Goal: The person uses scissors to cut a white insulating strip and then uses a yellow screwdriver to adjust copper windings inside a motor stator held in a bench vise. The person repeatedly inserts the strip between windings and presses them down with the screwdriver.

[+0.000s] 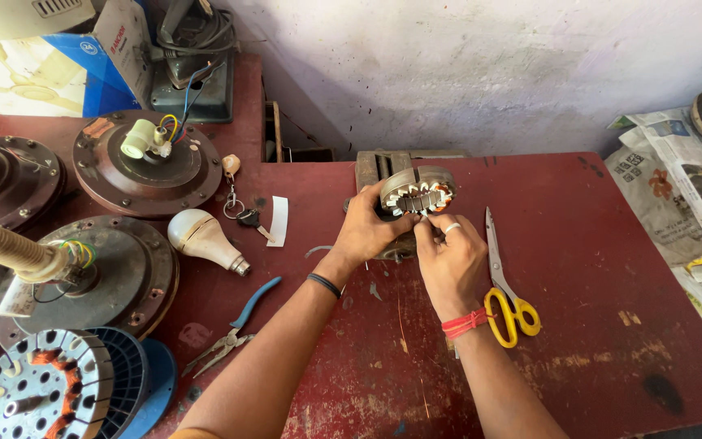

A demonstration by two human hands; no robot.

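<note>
Bare forearms reaching over red table point(595, 268), left hand point(365, 230) gripping slotted motor stator point(418, 193) from its side, right hand point(448, 258) fingertips pinched at its lower slots, yellow-handled scissors point(504, 284) just right of right hand, blue-handled pliers point(233, 329) well left of fingers

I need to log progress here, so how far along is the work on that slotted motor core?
Done: the stator core is out on the red table, some slots lined white. In hand: the left hand steadies it while the right hand works at a slot. Left: no winding shows in the facing slots; scissors and pliers lie unused.
</note>
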